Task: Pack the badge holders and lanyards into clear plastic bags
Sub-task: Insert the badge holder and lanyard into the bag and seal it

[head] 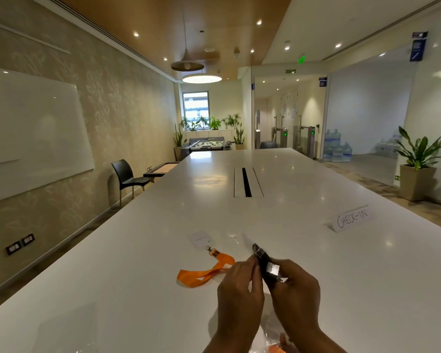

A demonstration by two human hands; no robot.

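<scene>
Head view, pretty simple: a long glossy white table (138, 276) is seen running down the room. A cable slot (247, 182) is cut into its middle, and a folded CHECK-IN sign (351, 217) is stood to the right. A black bundle (265, 266) in shiny plastic is pinched by the curled fingers of the left hand (239, 294) and right hand (295, 294). An orange lanyard (206, 271), clipped to a clear badge holder (201, 239), is laid flat just beside the left hand. A whiteboard (33, 128) is hung on the left wall.
</scene>
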